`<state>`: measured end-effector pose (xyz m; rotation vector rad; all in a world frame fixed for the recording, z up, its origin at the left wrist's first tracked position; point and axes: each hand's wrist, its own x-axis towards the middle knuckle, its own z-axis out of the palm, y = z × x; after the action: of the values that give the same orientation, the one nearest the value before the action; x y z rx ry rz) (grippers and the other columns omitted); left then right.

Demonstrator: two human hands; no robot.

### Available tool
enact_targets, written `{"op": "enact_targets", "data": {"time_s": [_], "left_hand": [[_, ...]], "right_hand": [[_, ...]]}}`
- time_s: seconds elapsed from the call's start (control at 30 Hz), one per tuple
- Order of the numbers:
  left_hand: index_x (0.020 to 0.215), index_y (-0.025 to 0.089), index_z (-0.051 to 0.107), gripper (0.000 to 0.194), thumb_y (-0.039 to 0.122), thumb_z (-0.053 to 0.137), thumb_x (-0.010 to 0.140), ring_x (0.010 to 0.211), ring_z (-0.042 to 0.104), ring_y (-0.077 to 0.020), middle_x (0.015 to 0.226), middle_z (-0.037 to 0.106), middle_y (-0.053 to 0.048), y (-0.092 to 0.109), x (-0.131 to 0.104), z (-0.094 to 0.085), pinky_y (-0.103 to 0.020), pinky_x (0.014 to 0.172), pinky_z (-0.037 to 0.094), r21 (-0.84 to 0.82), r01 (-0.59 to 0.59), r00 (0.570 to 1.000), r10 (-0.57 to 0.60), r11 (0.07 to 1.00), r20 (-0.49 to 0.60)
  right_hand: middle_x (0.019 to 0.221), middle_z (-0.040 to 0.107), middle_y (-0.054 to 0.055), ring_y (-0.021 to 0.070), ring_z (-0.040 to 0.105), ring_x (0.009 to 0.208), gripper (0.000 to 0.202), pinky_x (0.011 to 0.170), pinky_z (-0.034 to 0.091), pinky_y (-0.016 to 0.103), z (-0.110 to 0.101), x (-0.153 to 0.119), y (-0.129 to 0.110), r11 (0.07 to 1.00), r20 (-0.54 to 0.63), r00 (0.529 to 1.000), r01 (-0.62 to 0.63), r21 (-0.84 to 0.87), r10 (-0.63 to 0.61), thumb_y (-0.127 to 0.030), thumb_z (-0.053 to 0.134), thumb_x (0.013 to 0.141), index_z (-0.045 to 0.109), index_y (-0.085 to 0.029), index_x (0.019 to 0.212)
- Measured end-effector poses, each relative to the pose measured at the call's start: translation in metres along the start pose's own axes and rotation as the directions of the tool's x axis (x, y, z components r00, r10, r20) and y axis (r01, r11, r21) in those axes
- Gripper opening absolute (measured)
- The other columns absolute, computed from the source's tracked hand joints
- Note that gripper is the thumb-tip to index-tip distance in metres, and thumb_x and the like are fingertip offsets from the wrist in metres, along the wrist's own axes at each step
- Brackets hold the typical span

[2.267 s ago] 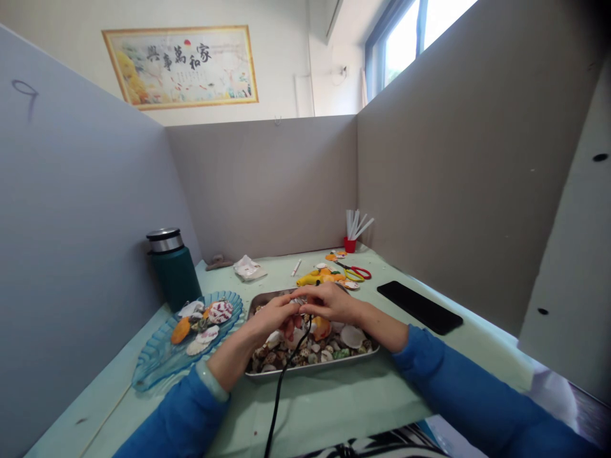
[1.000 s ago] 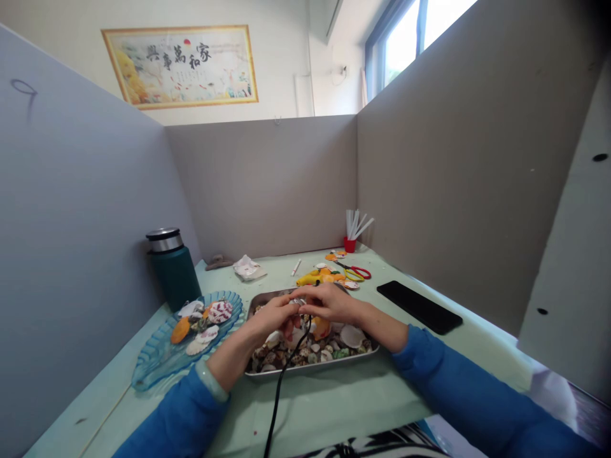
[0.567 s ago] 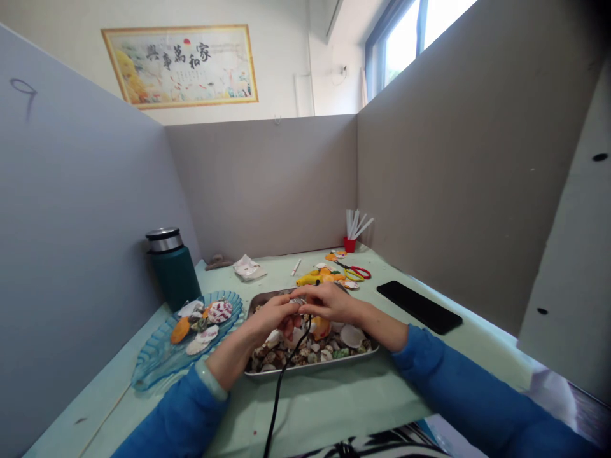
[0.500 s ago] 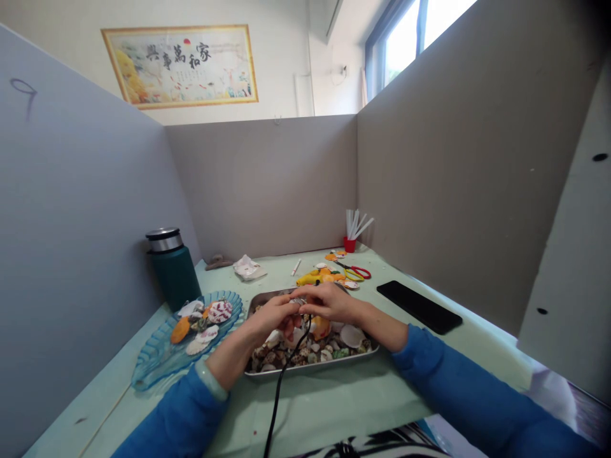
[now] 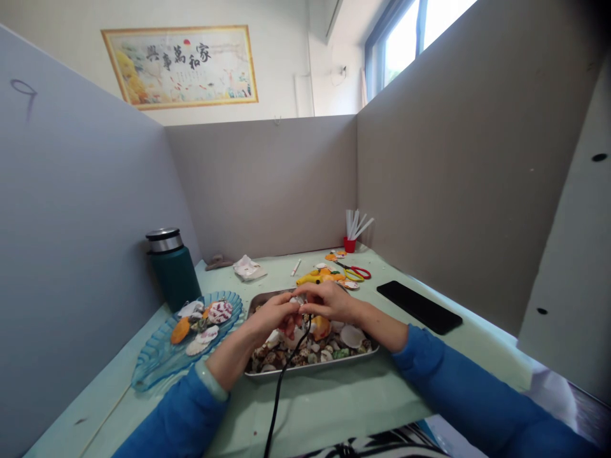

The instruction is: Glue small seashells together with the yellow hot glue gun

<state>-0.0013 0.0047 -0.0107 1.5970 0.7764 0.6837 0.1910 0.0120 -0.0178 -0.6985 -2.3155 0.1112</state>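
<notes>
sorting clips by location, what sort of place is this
Likely an indoor craft desk or similar workspace: grey partition panels close in the table, a metal tray of shells sits before the person, and scissors lie beyond it.

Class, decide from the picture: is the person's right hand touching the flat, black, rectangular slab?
Apart. The head view shows pale-green table surface between the right hand and the slab.
</notes>
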Motion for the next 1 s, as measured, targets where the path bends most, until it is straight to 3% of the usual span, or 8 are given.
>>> {"op": "enact_targets", "data": {"time_s": [0.47, 1.0], "left_hand": [[0.084, 0.013, 0.053, 0.018, 0.029, 0.052, 0.077, 0.039, 0.048, -0.0072, 0.059, 0.055, 0.001, -0.0039, 0.0018, -0.0008, -0.019, 0.041, 0.036, 0.021, -0.003, 1.0, 0.003, 1.0, -0.02], [0.087, 0.012, 0.055, 0.023, 0.032, 0.053, 0.075, 0.038, 0.048, -0.0074, 0.059, 0.055, 0.0, -0.0018, 0.0006, -0.0012, -0.02, 0.041, 0.038, 0.039, -0.003, 1.0, 0.003, 0.999, -0.011]], "right_hand": [[0.061, 0.057, -0.002, 0.0085, 0.05, 0.053, 0.034, 0.053, 0.035, 0.018, -0.0014, 0.0002, -0.0018, 1.0, 0.016, 1.0, 0.0, -0.005, 0.001, -0.036, 0.055, 0.085, 0.057, -0.017, 0.114], [0.061, 0.057, -0.002, 0.0082, 0.049, 0.052, 0.034, 0.052, 0.035, 0.018, -0.0007, 0.0003, -0.0014, 0.999, -0.003, 0.999, 0.038, 0.002, -0.038, -0.038, 0.054, 0.086, 0.058, -0.017, 0.112]]}}
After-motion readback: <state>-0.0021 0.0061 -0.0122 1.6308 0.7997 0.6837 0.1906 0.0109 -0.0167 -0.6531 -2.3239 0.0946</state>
